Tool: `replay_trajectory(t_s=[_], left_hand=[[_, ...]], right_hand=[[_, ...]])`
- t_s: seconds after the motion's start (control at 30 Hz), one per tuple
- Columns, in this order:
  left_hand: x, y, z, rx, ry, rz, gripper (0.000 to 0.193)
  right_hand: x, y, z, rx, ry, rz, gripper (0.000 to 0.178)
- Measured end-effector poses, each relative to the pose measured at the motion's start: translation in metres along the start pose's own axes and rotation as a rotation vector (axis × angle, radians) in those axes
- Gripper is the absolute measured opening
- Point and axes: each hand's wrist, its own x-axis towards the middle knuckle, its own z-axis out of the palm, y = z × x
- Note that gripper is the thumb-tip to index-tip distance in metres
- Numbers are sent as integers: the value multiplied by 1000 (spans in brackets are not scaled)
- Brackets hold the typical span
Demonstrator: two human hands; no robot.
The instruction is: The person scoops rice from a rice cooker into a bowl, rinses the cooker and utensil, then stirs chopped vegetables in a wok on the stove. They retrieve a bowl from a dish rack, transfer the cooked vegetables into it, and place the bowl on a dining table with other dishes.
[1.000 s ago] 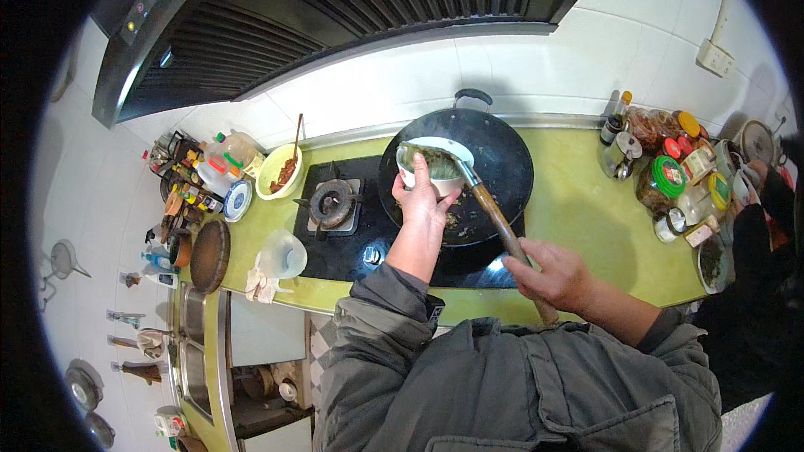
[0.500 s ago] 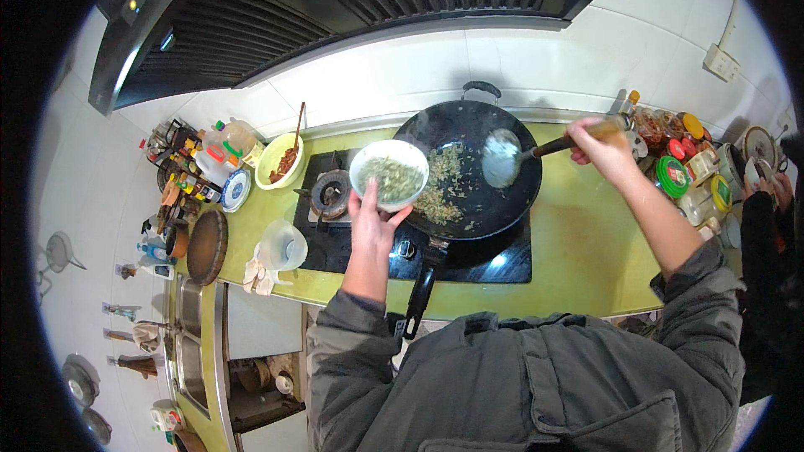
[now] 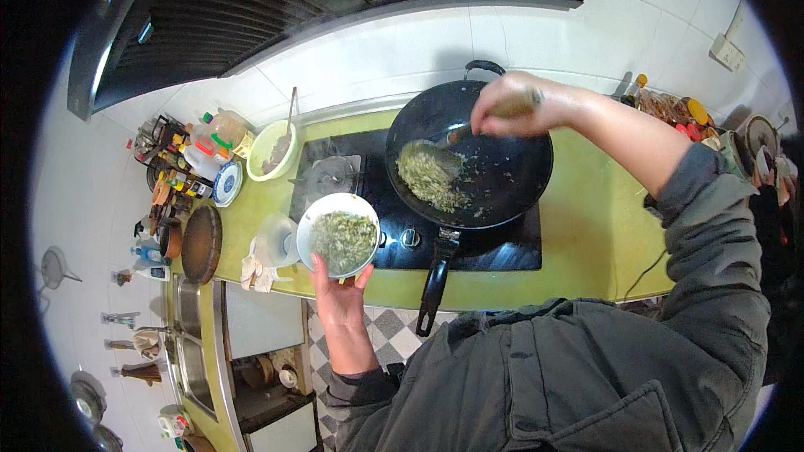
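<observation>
My left hand (image 3: 339,305) grips a white bowl (image 3: 335,202) from its near side, fingers at the rim. Chopped green food (image 3: 344,237) lies inside it. The bowl is left of a black wok (image 3: 512,194), over the front edge of the stove. My right hand (image 3: 521,113), closed on a spatula (image 3: 452,159) with a wooden grip, is above the wok's far side. Its metal head is down among the greens (image 3: 425,180) heaped in the wok's left half, partly hidden by them. Scattered bits cling to the wok's middle.
The wok's long black handle (image 3: 435,280) sticks out toward me. Left of it are an unused burner (image 3: 332,174), a clear plastic jug (image 3: 275,241), a yellow-green bowl (image 3: 258,136) and a brown round tray (image 3: 201,244). Bottles (image 3: 209,155) crowd the left corner. A range hood (image 3: 276,25) hangs above.
The bowl has moved left and toward me, away from the wok. My right hand has swung left over the wok, and the spatula head has gone from its right side into the greens, which are now more heaped.
</observation>
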Motion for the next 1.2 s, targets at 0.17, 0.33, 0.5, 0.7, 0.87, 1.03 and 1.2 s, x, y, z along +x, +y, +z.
replay_trajectory(t_s=[0.17,0.33,0.5,0.7,0.87,1.03,1.2], left_hand=[[-9,-8,-19,30,27,5,69],[-8,-15,-27,30,-8,-14,69],[-5,-15,-27,22,-14,-15,69],[-4,-11,-28,26,-44,-12,68],[-4,-8,-22,52,-52,-9,62],[-2,-3,5,118,-79,-30,63],[7,2,45,142,-143,-37,71]], right_hand=[[-5,-51,12,-427,-156,-107,12],[-20,-74,34,-581,-393,-204,15],[-35,-42,-1,-92,35,398,11],[-73,23,-39,415,370,1163,24],[-108,34,73,1091,765,1123,27],[-115,33,163,1417,1028,791,32],[-132,22,164,1337,1144,781,34]])
